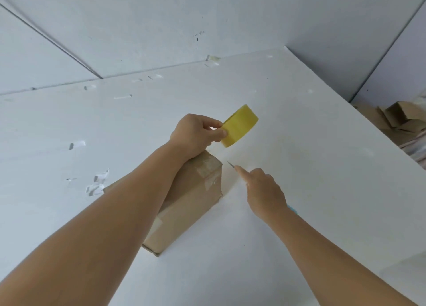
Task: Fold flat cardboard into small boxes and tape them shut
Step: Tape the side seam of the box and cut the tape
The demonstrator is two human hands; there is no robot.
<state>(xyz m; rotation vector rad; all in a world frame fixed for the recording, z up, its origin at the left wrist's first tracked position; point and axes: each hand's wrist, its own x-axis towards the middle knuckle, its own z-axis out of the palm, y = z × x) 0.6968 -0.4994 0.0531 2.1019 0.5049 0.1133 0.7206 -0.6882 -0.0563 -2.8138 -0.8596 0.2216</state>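
Lengthwise, box [184,204] pointing away, upper right.

A white table [299,213] fills the view, its surface dotted with torn scraps of clear tape [98,183], several along its far edge. Pale wall panels [161,29] rise behind it, meeting at a dark seam. At far right, beyond the table's edge, sits a heap of brown cardboard [401,116].
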